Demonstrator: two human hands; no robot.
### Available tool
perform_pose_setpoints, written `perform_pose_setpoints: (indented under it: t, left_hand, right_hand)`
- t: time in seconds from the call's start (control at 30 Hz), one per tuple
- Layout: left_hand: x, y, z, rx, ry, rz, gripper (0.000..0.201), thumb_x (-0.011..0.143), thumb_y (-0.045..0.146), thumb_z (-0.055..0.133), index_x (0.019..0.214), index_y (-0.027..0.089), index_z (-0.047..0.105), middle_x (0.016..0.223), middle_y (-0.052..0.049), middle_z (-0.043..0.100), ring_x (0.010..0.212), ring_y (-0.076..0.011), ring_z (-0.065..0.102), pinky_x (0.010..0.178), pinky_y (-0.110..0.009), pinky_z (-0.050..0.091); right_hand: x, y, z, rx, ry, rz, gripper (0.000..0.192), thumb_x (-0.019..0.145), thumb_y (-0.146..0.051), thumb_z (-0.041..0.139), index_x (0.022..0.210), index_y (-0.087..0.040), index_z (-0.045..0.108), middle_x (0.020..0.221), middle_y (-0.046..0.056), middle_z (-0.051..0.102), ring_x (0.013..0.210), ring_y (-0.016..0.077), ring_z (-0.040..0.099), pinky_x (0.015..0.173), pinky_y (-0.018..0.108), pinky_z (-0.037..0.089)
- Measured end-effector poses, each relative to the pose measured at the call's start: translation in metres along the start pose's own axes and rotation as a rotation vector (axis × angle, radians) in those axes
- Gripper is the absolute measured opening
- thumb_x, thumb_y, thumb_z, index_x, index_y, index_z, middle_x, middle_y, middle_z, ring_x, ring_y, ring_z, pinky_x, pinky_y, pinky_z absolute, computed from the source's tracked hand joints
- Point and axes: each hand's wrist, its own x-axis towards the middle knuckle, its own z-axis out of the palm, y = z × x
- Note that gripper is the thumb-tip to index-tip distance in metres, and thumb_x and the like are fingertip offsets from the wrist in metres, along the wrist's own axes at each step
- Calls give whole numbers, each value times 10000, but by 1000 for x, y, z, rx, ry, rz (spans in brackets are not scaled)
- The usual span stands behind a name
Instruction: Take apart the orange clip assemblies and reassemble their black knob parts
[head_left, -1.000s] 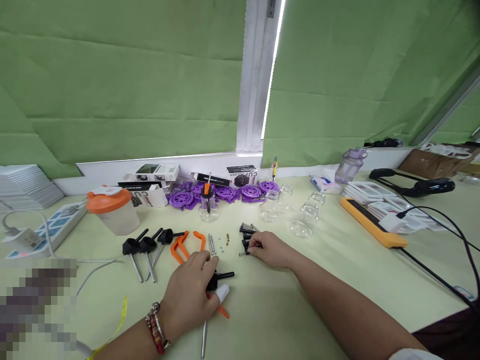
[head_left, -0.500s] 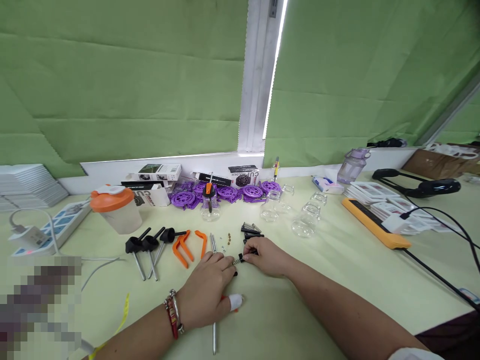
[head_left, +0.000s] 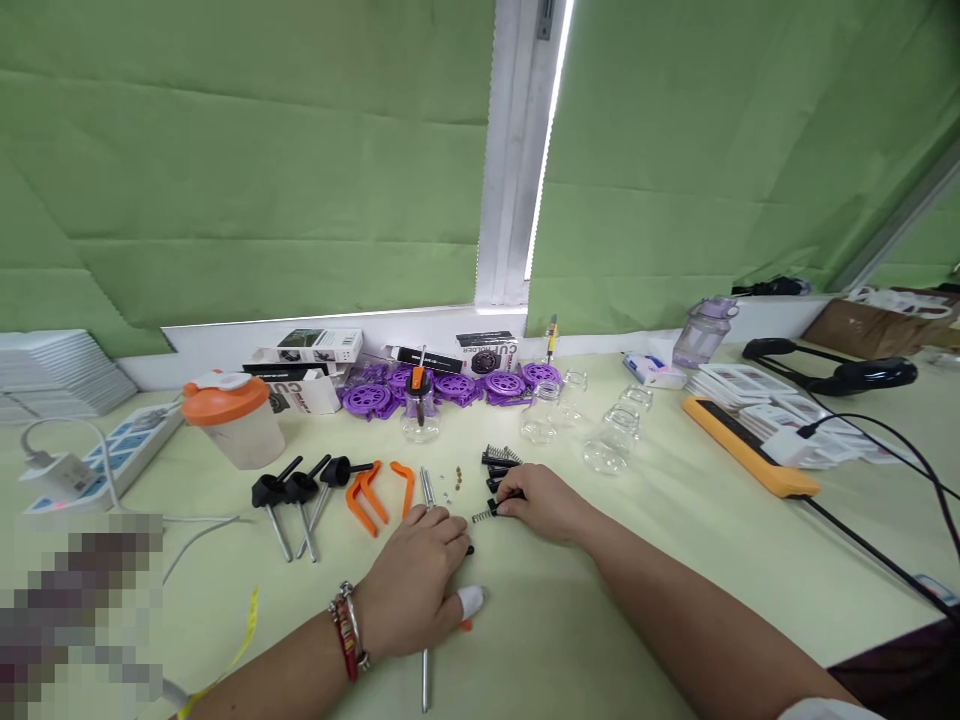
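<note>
Palm down on the table, my left hand [head_left: 420, 570] has its fingers curled over a part that it mostly hides. A metal tube [head_left: 425, 680] sticks out below the hand, and a black end and a bit of orange show at its side. White wrapping covers the thumb. My right hand [head_left: 544, 503] pinches a small black part [head_left: 493, 507], whose coil spring [head_left: 481, 517] points left. Beyond its fingertips lie several black parts [head_left: 499, 461] and loose springs [head_left: 510, 453]. Tiny brass-coloured pieces [head_left: 459, 478] sit between the hands.
Black pump heads [head_left: 301, 486] with metal tubes and orange levers [head_left: 366, 495] lie to the left. A glass bottle [head_left: 420, 425] with a fitted top stands ahead, before purple holders [head_left: 454, 388]. Glass bottles [head_left: 606, 450], an orange power strip [head_left: 750, 447] and an orange-lidded cup [head_left: 240, 430] flank the area.
My right hand has moved slightly right, carrying the black part and spring away from my left hand. The left hand has barely moved; the tube under it has tilted slightly.
</note>
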Motion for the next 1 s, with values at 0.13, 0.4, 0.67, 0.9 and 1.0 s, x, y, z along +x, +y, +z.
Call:
perform_pose_setpoints:
  t: [0.13, 0.4, 0.67, 0.9, 1.0]
  left_hand:
    - [1, 2, 1, 22, 15, 34, 367, 772, 446, 525, 1074, 240, 566, 1131, -58, 551, 973, -255, 459, 860, -418, 315]
    - [2, 0, -2, 9, -4, 19, 324, 818, 392, 473, 1079, 226, 570, 928, -55, 594, 893, -233, 489, 810, -386, 344]
    - [1, 0, 0, 3, 0, 9, 326, 804, 394, 495, 1075, 227, 567, 930, -51, 586, 887, -234, 486, 807, -390, 352]
    - [-1, -3, 2, 2, 18, 17, 366, 793, 348, 507, 1132, 211, 524, 1012, -66, 566, 935, -245, 473, 840, -403, 365]
    - [-4, -5, 4, 9, 29, 19, 362, 799, 319, 497, 1144, 210, 505, 1051, -73, 555, 966, -250, 465, 863, -413, 367]
  right_hand:
    - [-3, -6, 7, 3, -24, -59, 81, 726, -264, 621, 763, -229, 684, 797, -8, 665, 740, 149, 575, 665, 248, 398]
    - [-2, -10, 2, -135, 40, -47, 66, 726, -241, 641, 755, -224, 697, 814, 5, 655, 842, 180, 533, 706, 268, 386]
    - [-1, -18, 7, -276, 115, -217, 84, 774, -233, 617, 788, -186, 686, 855, 34, 645, 848, 188, 512, 761, 292, 373]
    - [1, -29, 30, -378, -10, -443, 121, 824, -190, 538, 799, -161, 653, 740, 41, 645, 757, 163, 529, 757, 279, 365]
    - [4, -29, 29, -385, -29, -422, 145, 833, -204, 525, 804, -166, 662, 743, 44, 645, 753, 162, 529, 747, 275, 368]
